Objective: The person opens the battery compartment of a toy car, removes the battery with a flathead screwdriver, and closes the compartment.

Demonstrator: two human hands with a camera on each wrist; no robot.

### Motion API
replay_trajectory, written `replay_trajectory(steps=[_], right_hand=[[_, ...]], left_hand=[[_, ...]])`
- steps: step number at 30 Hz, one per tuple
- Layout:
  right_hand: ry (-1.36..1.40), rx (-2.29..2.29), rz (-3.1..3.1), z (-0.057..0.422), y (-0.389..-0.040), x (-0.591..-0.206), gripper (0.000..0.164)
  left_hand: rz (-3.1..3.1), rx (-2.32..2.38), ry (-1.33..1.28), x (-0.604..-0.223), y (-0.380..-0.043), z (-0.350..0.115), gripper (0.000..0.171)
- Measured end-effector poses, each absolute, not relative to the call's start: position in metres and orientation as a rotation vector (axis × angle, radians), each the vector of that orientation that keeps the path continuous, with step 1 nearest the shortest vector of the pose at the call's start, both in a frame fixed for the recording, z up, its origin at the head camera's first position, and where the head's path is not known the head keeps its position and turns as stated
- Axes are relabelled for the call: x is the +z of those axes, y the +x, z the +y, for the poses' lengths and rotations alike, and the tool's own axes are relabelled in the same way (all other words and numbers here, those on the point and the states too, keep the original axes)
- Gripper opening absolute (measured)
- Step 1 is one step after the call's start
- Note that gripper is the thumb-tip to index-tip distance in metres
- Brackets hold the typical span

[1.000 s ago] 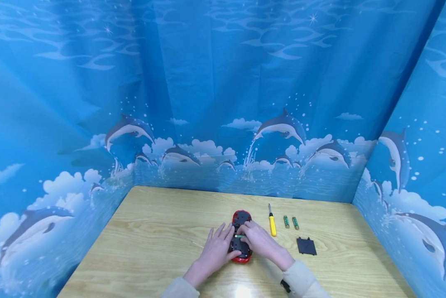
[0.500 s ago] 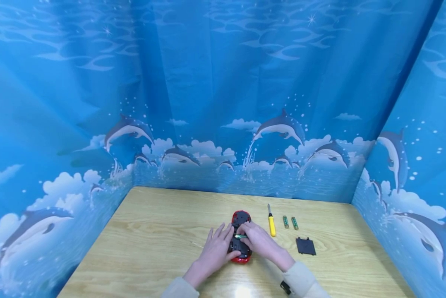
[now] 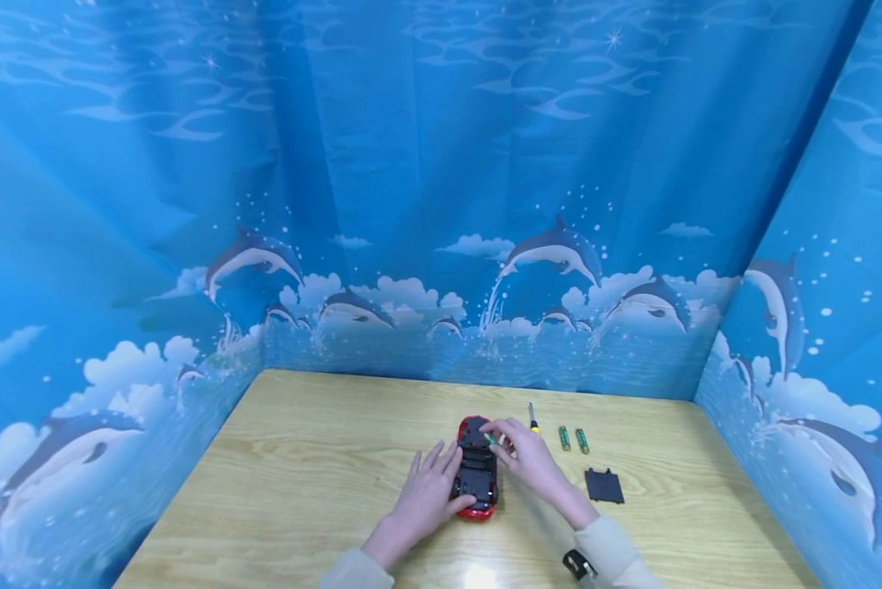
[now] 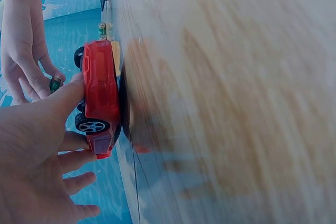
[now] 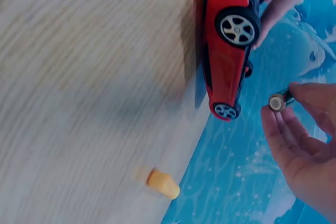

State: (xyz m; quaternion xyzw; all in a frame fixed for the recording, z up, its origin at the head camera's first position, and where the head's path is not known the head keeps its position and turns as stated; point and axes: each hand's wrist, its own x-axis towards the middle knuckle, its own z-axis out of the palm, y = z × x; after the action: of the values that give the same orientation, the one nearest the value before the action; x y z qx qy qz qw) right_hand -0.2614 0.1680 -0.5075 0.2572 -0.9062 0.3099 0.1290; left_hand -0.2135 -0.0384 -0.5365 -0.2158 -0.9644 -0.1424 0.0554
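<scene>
A red toy car (image 3: pixel 477 514) lies upside down on the wooden table, its black underside with a battery compartment facing up. My left hand (image 3: pixel 428 491) rests along the car's left side with straight, spread fingers; its thumb presses the underside near the closer end. In the left wrist view the car's red side (image 4: pixel 100 85) and one spoked wheel show by that thumb. Between thumb and fingertips, my right hand (image 3: pixel 535 465) pinches a green battery (image 5: pixel 277 102), held above the car and clear of it. Its flat metal end faces the right wrist camera.
Two more green batteries (image 3: pixel 564 438) (image 3: pixel 582 441) lie right of the car. Nearer stands a black square cover (image 3: pixel 605 486) with small tabs, flat on the table (image 3: pixel 323 458). A yellow-handled screwdriver (image 3: pixel 534 426) is partly behind my right hand. Blue dolphin-print curtains (image 3: pixel 441 204) surround the table.
My right hand has lifted the battery out of the car's compartment and moved up and right with it. The compartment now shows uncovered. My left hand stays in place.
</scene>
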Motion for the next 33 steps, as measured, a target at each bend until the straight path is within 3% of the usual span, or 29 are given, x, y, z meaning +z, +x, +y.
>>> replay_trajectory(steps=[15,33], right_hand=[[0.339,1.063,-2.659,0.214,-0.279,-0.502,0.027],[0.055,1.024,-2.688,0.292,-0.294,-0.515,0.031]], left_hand=[[-2.946,-0.433,-0.646,-0.536,-0.212,-0.038,0.082],[-2.958,-0.439,-0.637,-0.538,-0.214,-0.037,0.083]])
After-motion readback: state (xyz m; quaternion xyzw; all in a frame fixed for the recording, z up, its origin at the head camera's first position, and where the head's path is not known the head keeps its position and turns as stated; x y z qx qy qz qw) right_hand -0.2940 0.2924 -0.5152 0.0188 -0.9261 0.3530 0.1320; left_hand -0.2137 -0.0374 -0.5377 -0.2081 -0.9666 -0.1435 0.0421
